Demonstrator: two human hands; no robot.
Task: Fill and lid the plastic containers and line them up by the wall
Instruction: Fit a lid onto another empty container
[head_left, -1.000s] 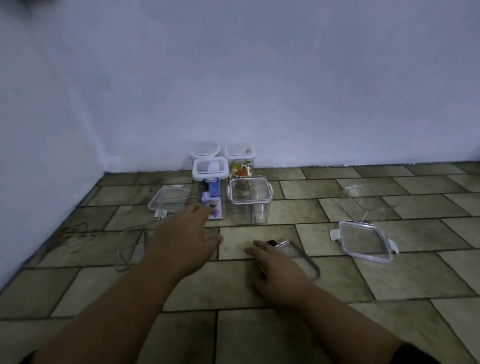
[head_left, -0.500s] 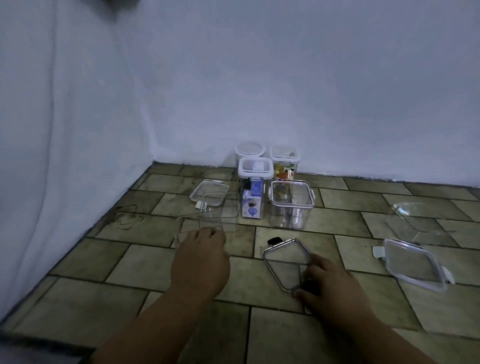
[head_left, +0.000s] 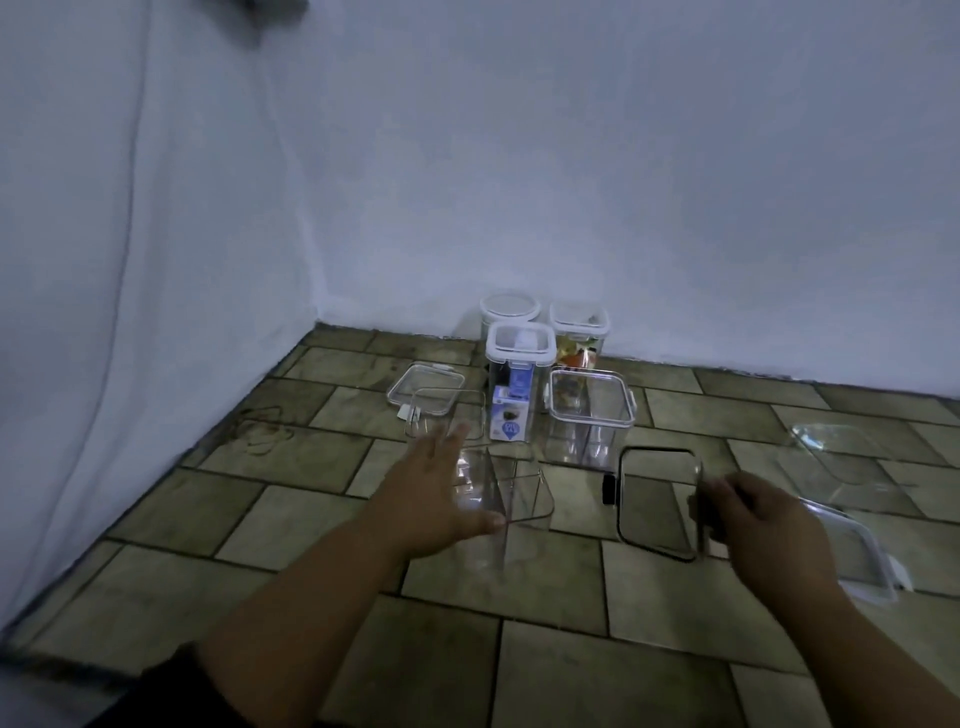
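Note:
My left hand (head_left: 434, 493) grips the side of an empty, lidless clear container (head_left: 511, 486), which is tilted just above the tiled floor. My right hand (head_left: 758, 517) pinches the right edge of a clear lid with a black rim (head_left: 657, 501), raised at an angle off the floor. By the wall stand a round lidded container (head_left: 509, 310) and a square lidded one with colourful contents (head_left: 579, 332). In front of them are a lidded container holding blue packets (head_left: 517, 384) and a clear container with a clip lid (head_left: 589, 415).
A clear clip lid (head_left: 423, 387) lies on the floor left of the group. At the right lie another clear container (head_left: 836, 452) and a white-rimmed lid (head_left: 852, 551), partly behind my right hand. White walls meet in a corner at the back left.
My left hand reached the clear container, took hold and tilted it toward me. My right hand slid to the black-rimmed lid's right edge and raised it. The view turned left.

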